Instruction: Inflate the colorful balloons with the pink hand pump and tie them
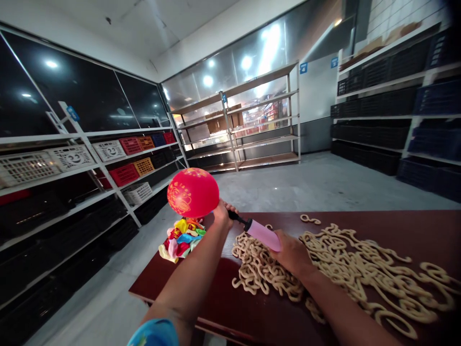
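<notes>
A red balloon with yellow printed patterns, rounded with air, is at the middle left above the table. My left hand is closed round its neck, where the black end of a hand pump meets it; the fingers partly hide that join. My right hand is wrapped round the pink barrel of the hand pump, which slants down to the right. Below the balloon lies a heap of limp, uninflated balloons in several colours. Under and beyond my right hand are beige, rope-like curls and rings.
The dark red table spans the foreground. Shelves with plastic crates line the left wall. A metal rack stands at the back, and more shelving with dark crates is on the right. Grey floor lies between.
</notes>
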{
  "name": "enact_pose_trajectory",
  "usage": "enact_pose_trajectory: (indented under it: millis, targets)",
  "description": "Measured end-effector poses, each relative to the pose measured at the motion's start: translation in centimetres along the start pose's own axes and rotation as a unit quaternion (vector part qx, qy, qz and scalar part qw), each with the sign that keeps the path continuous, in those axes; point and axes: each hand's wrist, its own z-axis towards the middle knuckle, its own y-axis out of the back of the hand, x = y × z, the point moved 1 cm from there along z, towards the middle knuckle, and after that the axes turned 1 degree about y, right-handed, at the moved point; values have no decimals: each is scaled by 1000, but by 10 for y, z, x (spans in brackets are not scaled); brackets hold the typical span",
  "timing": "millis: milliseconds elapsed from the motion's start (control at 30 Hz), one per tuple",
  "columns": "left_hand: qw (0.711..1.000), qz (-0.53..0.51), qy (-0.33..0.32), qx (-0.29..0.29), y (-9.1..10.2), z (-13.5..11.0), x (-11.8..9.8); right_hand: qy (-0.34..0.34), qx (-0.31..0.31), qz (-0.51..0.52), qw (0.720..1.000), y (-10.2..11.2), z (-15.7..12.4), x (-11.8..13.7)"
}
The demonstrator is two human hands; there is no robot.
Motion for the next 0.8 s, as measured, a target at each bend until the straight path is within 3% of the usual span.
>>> enact_pose_trajectory:
  millis: [100,200,467,567,667,800]
  targets:
    - [1000,-6,10,0,-1,-10,20,3,6,1,1000,1,-1,0]
    - [1000,-5,7,2,-2,-11,11,17,9,10,1000,1,0,-1]
    - [998,-1,-67,0,0,12,-88,47,-46,9,998,-3,6,-9]
    - [996,-5,-84,-1,-3,14,-102,46,-57,3,997,-3,6,-7]
    - [998,-10,-66,4,-6,8,-80,25,-45,-9,999,-1,4,-4]
    - [1000,-7,-20,13,-10,-8,-19,16,-28,-15,999,2,1,-1]
